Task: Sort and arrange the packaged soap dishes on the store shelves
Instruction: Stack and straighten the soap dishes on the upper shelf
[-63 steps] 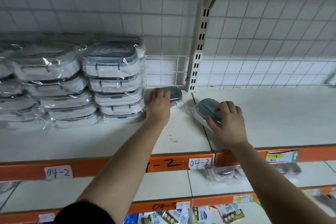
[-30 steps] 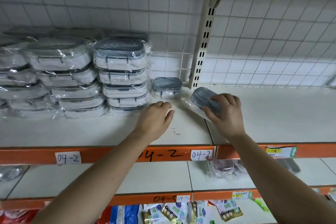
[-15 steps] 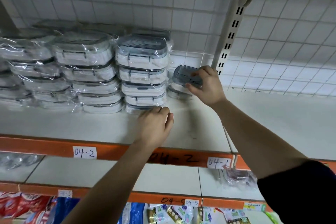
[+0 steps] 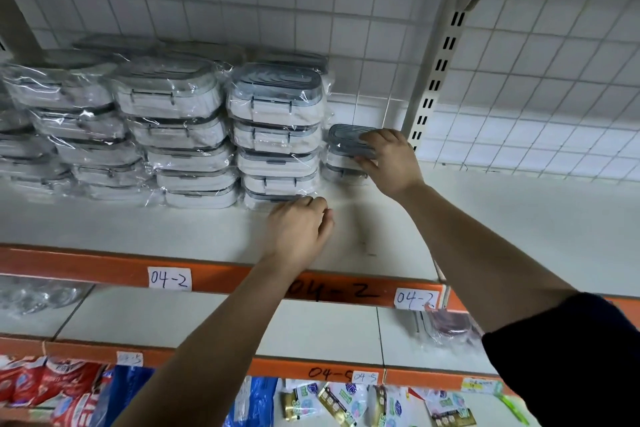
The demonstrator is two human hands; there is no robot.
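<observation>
Stacking looks like the job right now. The right hand (image 4: 388,163) grips the top soap dish (image 4: 346,139), with fingers curled over its lid and the thumb on its near side. This dish sits on the lower soap dish (image 4: 341,174), so the two make a small pile. The pile stands on the white shelf (image 4: 485,218), just beside the tall stack (image 4: 277,135) and near the metal post (image 4: 436,80). The left hand (image 4: 298,229) rests on the shelf in front of the tall stack. Its fingers are loosely bent and hold nothing. The tips are at the wrap of the bottom pack, and I cannot tell if they touch it.

Next, I think the right hand needs to line the top soap dish up straight over the one below, then let go softly so it does not slide off. The plastic wrap looks slippery, so the pile could slip.

Each dish is a flat box with round corners, white below with a grey ribbed lid, sealed in clear shiny wrap.
</observation>
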